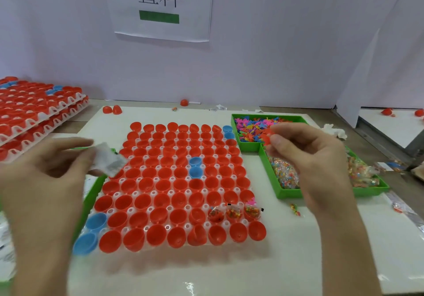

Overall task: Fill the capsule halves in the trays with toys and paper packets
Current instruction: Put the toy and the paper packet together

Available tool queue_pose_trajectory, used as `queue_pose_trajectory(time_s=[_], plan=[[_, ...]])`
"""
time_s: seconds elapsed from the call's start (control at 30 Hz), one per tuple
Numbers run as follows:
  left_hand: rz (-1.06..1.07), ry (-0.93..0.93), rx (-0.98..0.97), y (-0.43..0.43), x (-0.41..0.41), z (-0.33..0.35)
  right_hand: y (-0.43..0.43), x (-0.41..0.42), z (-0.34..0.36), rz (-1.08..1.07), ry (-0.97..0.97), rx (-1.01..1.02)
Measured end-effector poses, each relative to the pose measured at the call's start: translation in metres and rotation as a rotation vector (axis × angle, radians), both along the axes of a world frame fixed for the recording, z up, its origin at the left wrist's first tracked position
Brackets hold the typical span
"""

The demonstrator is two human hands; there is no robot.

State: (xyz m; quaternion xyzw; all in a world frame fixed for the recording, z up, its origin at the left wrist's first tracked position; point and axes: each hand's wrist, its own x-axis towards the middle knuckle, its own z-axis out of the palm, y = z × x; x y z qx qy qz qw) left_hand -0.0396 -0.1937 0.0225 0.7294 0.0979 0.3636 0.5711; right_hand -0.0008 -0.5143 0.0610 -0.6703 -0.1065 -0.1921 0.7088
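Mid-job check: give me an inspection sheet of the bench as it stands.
Surface: white mat on a bench.
Job's things: capsule tray, halves mostly unfilled; three packet-filled halves near its right front; green toy bin and green packet bin at right.
Clutter: loose red capsule halves behind the tray; stray packets beside the packet bin; crumpled tissue.
Grippers: left hand pinches a paper packet; right hand pinches a red toy.
Cables: nothing seen.
Surroundings: stacked capsule trays at left; paper sign on the wall.

The white table (174, 270) bears a tray (188, 207) of red and blue capsule halves (164, 185), green bins (289, 193) just beside it, stacked trays (34, 121) far left, and loose red halves (112, 110) behind.
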Motion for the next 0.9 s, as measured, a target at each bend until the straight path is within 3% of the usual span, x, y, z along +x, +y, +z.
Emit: queue_pose_trajectory(time_s=[0.13,0.3,0.4,0.6,0.8,0.9], plan=[[-0.106,-0.081,-0.062,-0.069,-0.005,0.015,0.027,-0.026,-0.013,0.075,0.043,0.141],[-0.224,-0.082,-0.216,-0.135,-0.008,0.013,0.044,-0.035,-0.010,0.154,0.043,0.039],[-0.258,-0.127,-0.254,-0.150,-0.012,0.012,0.047,-0.035,-0.012,0.100,0.024,-0.045],[-0.279,-0.119,-0.294,-0.149,-0.013,0.011,0.052,-0.037,-0.015,0.061,0.047,0.025],[-0.156,-0.113,-0.292,-0.120,-0.009,0.004,0.054,-0.038,-0.016,-0.006,0.062,0.080],[0.087,-0.070,-0.218,-0.073,-0.007,-0.006,0.054,-0.038,-0.016,0.011,0.045,0.085]])
